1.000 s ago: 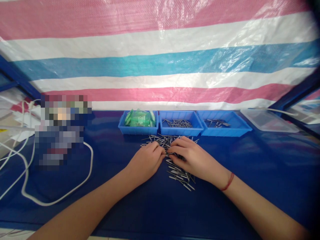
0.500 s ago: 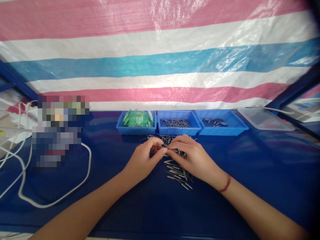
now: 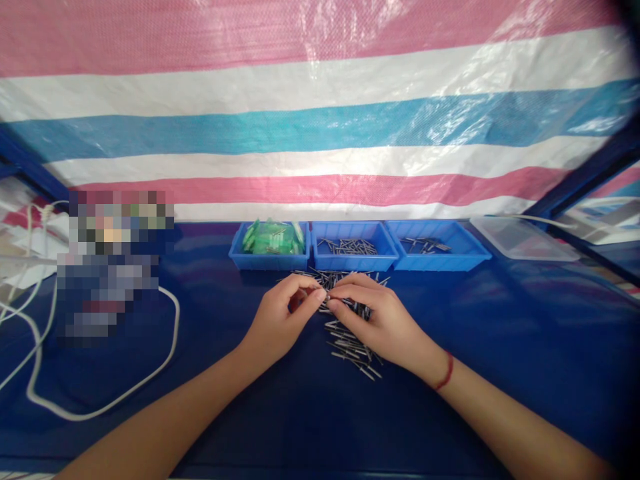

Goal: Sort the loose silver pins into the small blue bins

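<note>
My left hand (image 3: 286, 308) and my right hand (image 3: 380, 313) meet fingertip to fingertip over a loose pile of metal blind rivets (image 3: 353, 347). Thumbs and forefingers of both are closed in a pinch on a small metallic piece, seemingly a rivet (image 3: 327, 298), mostly covered by the fingers. The pile spreads beneath and between the hands on the blue table (image 3: 300, 413). Just behind it stand three blue bins: the left bin (image 3: 270, 262) holds green plastic packets (image 3: 273, 239), the middle bin (image 3: 355, 261) many rivets, the right bin (image 3: 467, 253) fewer.
A clear plastic lid (image 3: 523, 240) lies right of the bins. White cables (image 3: 175, 327) loop over the table's left side, beside a blurred-out patch. A striped plastic sheet (image 3: 320, 133) hangs behind the table, between blue frame posts (image 3: 595, 167).
The whole view has shifted slightly, moving the scene a little left. Both hands keep their pinch at the same spot over the pile; the fingers have moved only slightly.
</note>
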The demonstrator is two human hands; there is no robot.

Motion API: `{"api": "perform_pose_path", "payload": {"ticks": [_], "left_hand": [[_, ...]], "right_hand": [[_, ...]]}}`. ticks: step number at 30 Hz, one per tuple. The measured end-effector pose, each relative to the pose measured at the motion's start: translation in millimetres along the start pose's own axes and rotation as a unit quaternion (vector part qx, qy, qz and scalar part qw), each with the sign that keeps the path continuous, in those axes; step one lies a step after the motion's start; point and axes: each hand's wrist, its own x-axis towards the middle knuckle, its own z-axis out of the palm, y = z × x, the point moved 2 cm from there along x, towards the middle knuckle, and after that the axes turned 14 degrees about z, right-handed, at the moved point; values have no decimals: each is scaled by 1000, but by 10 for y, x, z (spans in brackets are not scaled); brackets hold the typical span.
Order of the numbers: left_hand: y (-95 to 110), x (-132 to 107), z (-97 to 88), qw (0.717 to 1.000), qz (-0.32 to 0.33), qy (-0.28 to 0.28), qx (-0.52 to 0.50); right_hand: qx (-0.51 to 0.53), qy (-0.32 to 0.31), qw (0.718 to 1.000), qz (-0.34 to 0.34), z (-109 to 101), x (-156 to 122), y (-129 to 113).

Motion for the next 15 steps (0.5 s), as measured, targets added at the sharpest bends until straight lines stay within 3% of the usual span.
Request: {"api": "perform_pose_path", "payload": {"ticks": [15], "left_hand": [[41, -8, 6, 999, 22, -18, 15]], "right_hand": [[30, -14, 999, 10, 40, 9, 52]]}}
